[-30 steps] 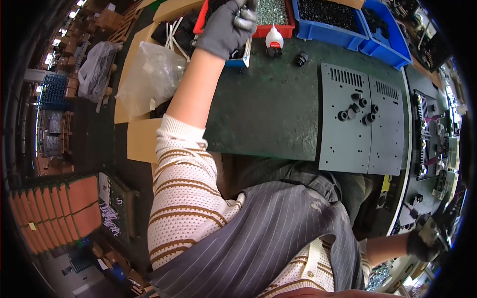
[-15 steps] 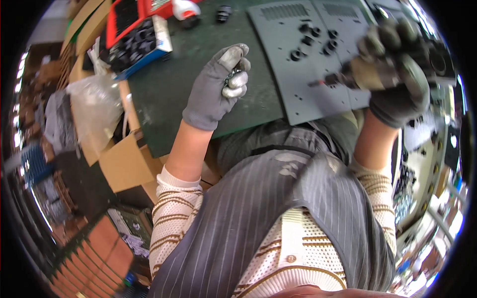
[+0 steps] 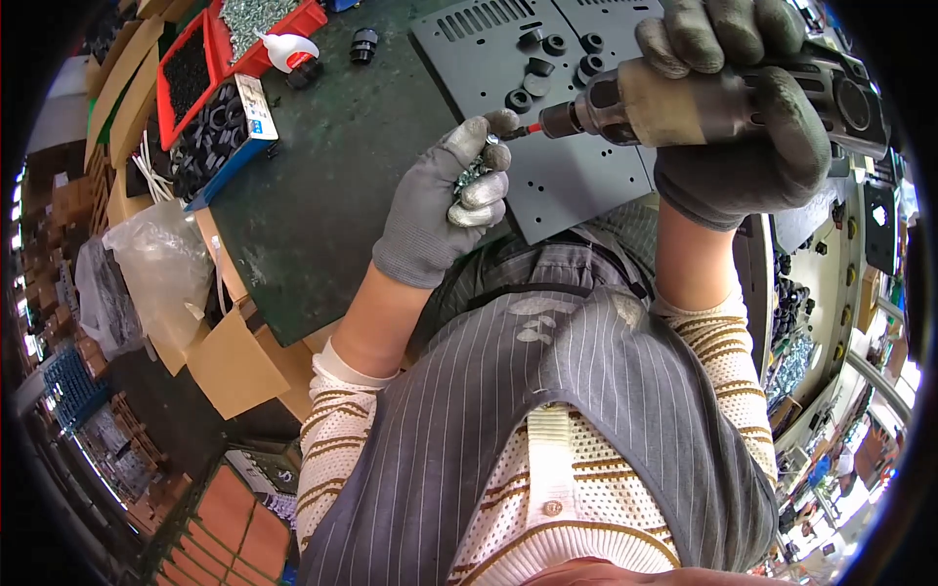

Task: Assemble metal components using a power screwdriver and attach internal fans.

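A grey work glove covers my left hand (image 3: 445,195), whose fingers are curled round several small shiny screws (image 3: 473,174). One screw shows between thumb and forefinger, where the tip of the power screwdriver (image 3: 674,105) meets it or comes very close. My gloved right hand (image 3: 747,127) is wrapped round the screwdriver's body, which lies level with its red-collared bit pointing left. Below and behind the tool is a dark grey metal panel (image 3: 576,190) with slots and small holes. Several black rubber feet (image 3: 537,83) lie loose on it.
On the green table (image 3: 322,186), red bins (image 3: 186,88) of screws and small black parts stand at the far left. A blue box (image 3: 230,146) of black parts, a white bottle (image 3: 288,51) and a black fitting (image 3: 363,45) are nearby. Cardboard (image 3: 239,366) and a plastic bag (image 3: 161,249) flank the table.
My right hand has brought the screwdriver left, so its bit now reaches the left hand's fingertips. The left hand has shifted slightly right and down. The whole view has turned a little.
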Tool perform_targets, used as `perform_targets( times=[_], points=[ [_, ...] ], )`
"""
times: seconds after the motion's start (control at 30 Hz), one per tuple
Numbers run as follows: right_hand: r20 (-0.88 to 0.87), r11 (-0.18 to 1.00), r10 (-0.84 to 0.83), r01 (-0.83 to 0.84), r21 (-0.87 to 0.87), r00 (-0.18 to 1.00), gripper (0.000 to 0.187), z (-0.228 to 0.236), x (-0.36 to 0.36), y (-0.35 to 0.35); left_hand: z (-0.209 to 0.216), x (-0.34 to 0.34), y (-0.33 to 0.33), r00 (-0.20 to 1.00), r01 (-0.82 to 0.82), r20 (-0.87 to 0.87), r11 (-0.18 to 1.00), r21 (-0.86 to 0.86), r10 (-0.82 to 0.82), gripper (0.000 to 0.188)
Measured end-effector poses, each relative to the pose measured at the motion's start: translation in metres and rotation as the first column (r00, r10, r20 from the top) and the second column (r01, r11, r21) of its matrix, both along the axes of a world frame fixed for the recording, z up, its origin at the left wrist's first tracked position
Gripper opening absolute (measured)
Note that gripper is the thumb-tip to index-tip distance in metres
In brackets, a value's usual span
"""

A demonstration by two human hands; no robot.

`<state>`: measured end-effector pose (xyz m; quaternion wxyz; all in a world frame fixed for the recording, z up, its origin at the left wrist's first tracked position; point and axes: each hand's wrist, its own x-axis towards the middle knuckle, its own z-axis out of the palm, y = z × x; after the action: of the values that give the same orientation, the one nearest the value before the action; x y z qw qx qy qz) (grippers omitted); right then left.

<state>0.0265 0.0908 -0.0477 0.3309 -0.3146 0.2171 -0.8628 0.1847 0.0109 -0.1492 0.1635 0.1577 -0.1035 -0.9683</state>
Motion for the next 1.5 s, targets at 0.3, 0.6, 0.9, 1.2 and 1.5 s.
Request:
perform_targets(
  times=[0.3, 0.6, 0.9, 1.2, 1.5],
  points=[
    [-0.014, 0.983, 0.143, -0.144, -0.113, 0.990, 0.042, -0.008, 0.001, 0.004, -0.004, -0.005, 0.007, 0.999, 0.038, 0.003, 0.996, -0.078, -0.037, 0.034],
    [0.320, 0.995, 0.096, -0.081, -0.059, 0.943, 0.027, -0.039, -0.065, 0.000, 0.028, -0.015, -0.001, 0.905, 0.187, 0.424, 0.935, -0.300, -0.045, 0.041],
    [0.155, 0.984, -0.179, 0.179, 0.017, 0.971, 0.025, -0.028, -0.100, 0.018, 0.011, -0.045, -0.096, 0.835, 0.451, 0.329, -0.208, -0.868, 0.440, 0.034],
    [0.082, 0.971, -0.219, 0.209, 0.120, 0.972, 0.033, -0.025, -0.086, 0.015, 0.002, -0.089, -0.108, 0.800, 0.562, 0.377, -0.365, -0.742, 0.466, 0.030],
    [0.064, 0.977, -0.114, 0.100, 0.186, 0.991, 0.033, -0.022, -0.076, -0.012, 0.006, -0.021, -0.121, 0.618, 0.727, 0.457, -0.244, -0.642, 0.639, 0.035]
  ],
)
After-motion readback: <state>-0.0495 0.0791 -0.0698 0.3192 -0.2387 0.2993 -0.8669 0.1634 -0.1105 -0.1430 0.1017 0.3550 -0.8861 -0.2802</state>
